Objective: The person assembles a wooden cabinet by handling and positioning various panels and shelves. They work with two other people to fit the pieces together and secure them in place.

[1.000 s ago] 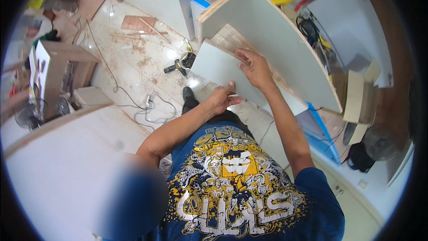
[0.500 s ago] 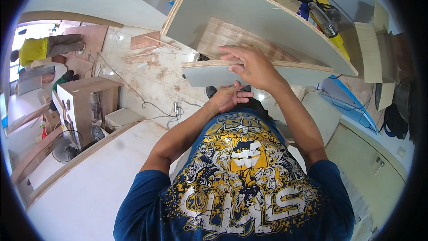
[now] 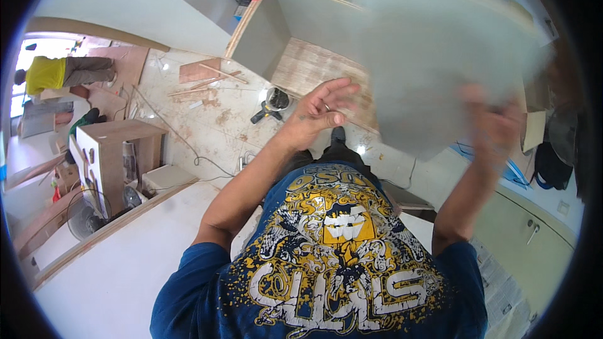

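Note:
A grey-faced plywood panel (image 3: 433,63), smeared by motion, is raised and turned at the right of the open box. My right hand (image 3: 493,122) holds it at its near right part; blur hides how the fingers sit. Ahead of me my left hand (image 3: 320,110) is open, fingers stretched and apart, with nothing in it. It hovers at the near side of the plywood box (image 3: 260,34), whose walls are grey and whose inner base is bare wood. The panel covers the box's right side.
A black-and-yellow drill (image 3: 269,112) stands on the littered floor beside the box, with wood strips (image 3: 207,81) farther left. At left are a wooden cabinet (image 3: 122,135), a fan (image 3: 88,216) and a white board (image 3: 138,251). A person in yellow (image 3: 47,75) bends at the far left.
The panel has swung up and right from lying across the box's near side, my right hand moving with it. My left hand has moved forward and left, uncovering the drill.

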